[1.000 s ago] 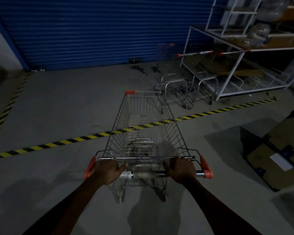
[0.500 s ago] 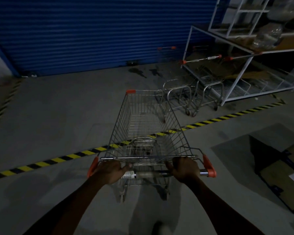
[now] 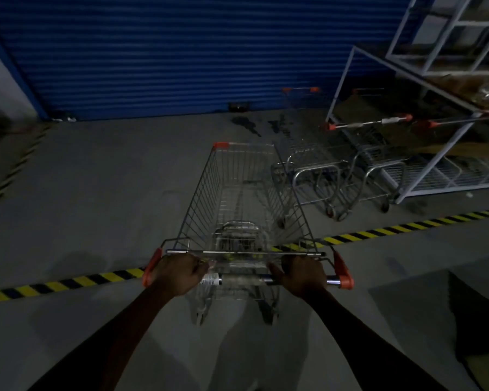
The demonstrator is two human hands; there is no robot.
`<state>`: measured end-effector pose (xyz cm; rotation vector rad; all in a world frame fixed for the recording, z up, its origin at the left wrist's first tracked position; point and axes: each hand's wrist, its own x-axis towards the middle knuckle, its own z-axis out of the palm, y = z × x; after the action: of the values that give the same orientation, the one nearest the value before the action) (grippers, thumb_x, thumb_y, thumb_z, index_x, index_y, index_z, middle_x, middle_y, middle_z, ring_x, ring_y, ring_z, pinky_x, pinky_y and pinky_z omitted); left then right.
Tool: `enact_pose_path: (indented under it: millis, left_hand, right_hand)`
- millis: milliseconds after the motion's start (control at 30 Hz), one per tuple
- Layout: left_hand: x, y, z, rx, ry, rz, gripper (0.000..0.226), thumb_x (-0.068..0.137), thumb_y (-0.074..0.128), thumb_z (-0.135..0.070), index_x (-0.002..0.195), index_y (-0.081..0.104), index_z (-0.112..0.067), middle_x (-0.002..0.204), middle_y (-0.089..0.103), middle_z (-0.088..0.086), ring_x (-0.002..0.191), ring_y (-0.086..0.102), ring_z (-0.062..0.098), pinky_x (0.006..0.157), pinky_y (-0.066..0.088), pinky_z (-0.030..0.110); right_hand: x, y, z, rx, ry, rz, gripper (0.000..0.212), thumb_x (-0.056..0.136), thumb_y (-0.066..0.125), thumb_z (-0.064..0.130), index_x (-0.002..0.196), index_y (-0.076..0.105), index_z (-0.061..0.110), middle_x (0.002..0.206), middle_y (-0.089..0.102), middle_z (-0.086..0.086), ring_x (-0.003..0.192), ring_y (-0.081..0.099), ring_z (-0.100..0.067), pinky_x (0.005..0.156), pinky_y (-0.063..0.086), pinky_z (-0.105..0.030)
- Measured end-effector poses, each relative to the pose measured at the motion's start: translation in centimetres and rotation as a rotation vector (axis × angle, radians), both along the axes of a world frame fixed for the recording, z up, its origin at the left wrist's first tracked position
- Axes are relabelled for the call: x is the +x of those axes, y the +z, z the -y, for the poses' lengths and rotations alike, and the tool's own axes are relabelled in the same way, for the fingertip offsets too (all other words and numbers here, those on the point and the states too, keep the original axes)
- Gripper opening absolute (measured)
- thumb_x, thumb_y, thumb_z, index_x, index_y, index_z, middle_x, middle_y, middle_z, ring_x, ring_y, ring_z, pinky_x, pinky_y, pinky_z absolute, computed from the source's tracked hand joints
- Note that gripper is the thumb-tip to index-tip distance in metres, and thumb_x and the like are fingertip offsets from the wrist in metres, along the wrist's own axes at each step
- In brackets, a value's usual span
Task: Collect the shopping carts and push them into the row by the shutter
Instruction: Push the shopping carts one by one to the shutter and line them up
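Now both hands, left (image 3: 178, 273) and right (image 3: 302, 275), grip the cart handle (image 3: 243, 279), arms outstretched.

Grey concrete floor (image 3: 96, 179) w/ yellow-black tape stripe (image 3: 68, 283) across; cart (image 3: 201, 207) astride it, nested carts (image 3: 316, 176) + white rack (image 3: 441, 155) beyond.
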<state>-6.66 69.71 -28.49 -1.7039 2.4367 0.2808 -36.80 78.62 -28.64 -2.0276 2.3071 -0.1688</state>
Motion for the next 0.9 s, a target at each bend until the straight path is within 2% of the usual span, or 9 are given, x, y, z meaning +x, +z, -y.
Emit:
enact_pose_path:
  millis: [100,200,300,367,467,533,600,767,900]
  left_hand:
    - [-1.8,0.1,3.3,-0.034,0.017,0.024,0.065,0.09,0.013,-0.069,0.114,0.069,-0.044,0.117,0.07,-0.016,0.113,0.064,0.01,0.118,0.022,0.049]
    - [-3.5,-0.3,6.9,-0.022,0.007,0.033,0.071,0.089,0.011,-0.07,0.104,0.072,-0.036,0.108,0.072,-0.012,0.107,0.067,0.012,0.115,0.027,0.049]
    - [-4.6,-0.8,10.2,-0.049,0.041,0.065,0.077,0.082,0.007,-0.073,0.1,0.071,-0.034,0.11,0.071,-0.011,0.109,0.066,0.012,0.116,0.017,0.051]
    - [-5.4,-0.7,12.4,-0.05,0.03,0.066,0.08,0.079,0.005,-0.073,0.093,0.072,-0.033,0.107,0.071,-0.01,0.108,0.066,0.012,0.116,0.016,0.051]
    - [-7.1,0.1,15.1,-0.047,0.036,0.054,0.069,0.093,0.019,-0.069,0.083,0.073,-0.027,0.103,0.072,-0.006,0.107,0.066,0.013,0.116,0.021,0.047]
    - [-7.9,0.1,17.1,-0.06,0.045,0.07,0.063,0.097,0.024,-0.065,0.087,0.073,-0.026,0.104,0.073,-0.005,0.108,0.066,0.015,0.116,0.023,0.045]
    - [-8.5,-0.2,19.4,-0.075,0.065,0.074,0.07,0.092,0.017,-0.07,0.081,0.071,-0.027,0.097,0.072,-0.009,0.104,0.067,0.012,0.119,0.019,0.048]
    - [-10.1,-0.5,25.6,-0.019,0.074,0.032,0.076,0.084,0.007,-0.075,0.074,0.067,-0.029,0.094,0.071,-0.012,0.101,0.067,0.011,0.121,0.014,0.053]
    - [-11.9,0.5,29.2,-0.012,0.053,0.041,0.071,0.091,0.014,-0.071,0.084,0.069,-0.028,0.1,0.072,-0.007,0.102,0.068,0.016,0.121,0.014,0.054]
  right_hand:
    - [-2.1,-0.2,3.7,-0.029,0.009,0.011,0.109,0.056,-0.023,0.096,0.072,0.054,0.021,0.074,0.068,-0.004,0.078,0.069,-0.026,0.061,0.037,-0.031]
    - [-3.8,-1.0,7.2,-0.044,0.008,-0.005,0.095,0.064,-0.013,0.096,0.062,0.043,0.02,0.062,0.06,0.0,0.07,0.069,-0.026,0.058,0.039,-0.03]
    - [-5.2,-1.2,10.8,-0.007,0.017,-0.007,0.09,0.065,-0.012,0.097,0.06,0.037,0.021,0.059,0.048,0.005,0.068,0.067,-0.023,0.057,0.042,-0.029]
    - [-6.0,-1.1,13.2,0.025,0.026,-0.016,0.092,0.066,-0.009,0.097,0.063,0.044,0.021,0.064,0.057,0.003,0.073,0.068,-0.023,0.065,0.051,-0.032]
    - [-7.2,-0.9,16.6,0.066,0.033,-0.012,0.084,0.07,0.006,0.094,0.07,0.05,0.023,0.078,0.068,-0.001,0.083,0.069,-0.024,0.075,0.054,-0.036]
    - [-8.0,-0.8,18.9,0.073,0.048,0.004,0.08,0.07,0.007,0.091,0.072,0.05,0.024,0.083,0.069,-0.003,0.087,0.068,-0.025,0.076,0.053,-0.035]
    - [-8.7,-0.5,21.3,0.073,0.065,0.007,0.079,0.069,0.007,0.089,0.073,0.051,0.024,0.085,0.07,-0.005,0.089,0.068,-0.027,0.075,0.052,-0.035]
    - [-10.6,-0.3,27.5,0.082,0.024,-0.001,0.113,0.058,-0.006,0.1,0.081,0.067,0.018,0.09,0.073,-0.008,0.093,0.068,-0.029,0.075,0.052,-0.036]
    - [-12.2,-0.3,32.5,0.149,0.02,0.017,0.098,0.059,-0.01,0.101,0.056,0.045,0.02,0.067,0.058,-0.003,0.084,0.067,-0.03,0.071,0.053,-0.037]
